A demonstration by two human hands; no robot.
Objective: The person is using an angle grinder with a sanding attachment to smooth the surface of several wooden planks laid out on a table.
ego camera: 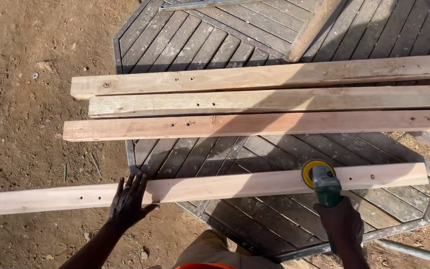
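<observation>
A long pale wooden plank (200, 188) lies across the near edge of a slatted octagonal table (274, 219), its left end hanging out over the dirt. My left hand (128, 200) presses flat on the plank, fingers spread. My right hand (343, 225) grips a green angle grinder (325, 185) whose yellow sanding disc (312, 169) rests on the plank's top face toward the right end.
Three more planks (255, 102) with nail holes lie side by side across the table's middle. A round wooden pole (310, 29) and a metal bar (200, 5) rest at the far side. Bare dirt ground (31, 99) surrounds the table. My knee (210, 251) is below.
</observation>
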